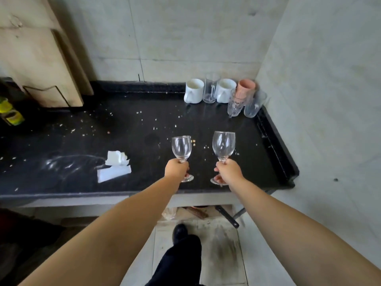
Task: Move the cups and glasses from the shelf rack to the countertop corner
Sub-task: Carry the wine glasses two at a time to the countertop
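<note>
Clear stemmed wine glasses [181, 148] [223, 145] gripped upright, left hand [176, 168], right hand [229, 171].

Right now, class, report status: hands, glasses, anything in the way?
Left hand grips one wine glass, right hand the other. Cups already in the countertop corner. Crumpled tissue lies left, off the path.

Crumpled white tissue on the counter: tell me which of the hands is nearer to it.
Left. The left hand, gripping a wine glass stem, is just right of the crumpled white tissue; the right hand, holding the other wine glass, is farther right, beyond the left hand.
</note>
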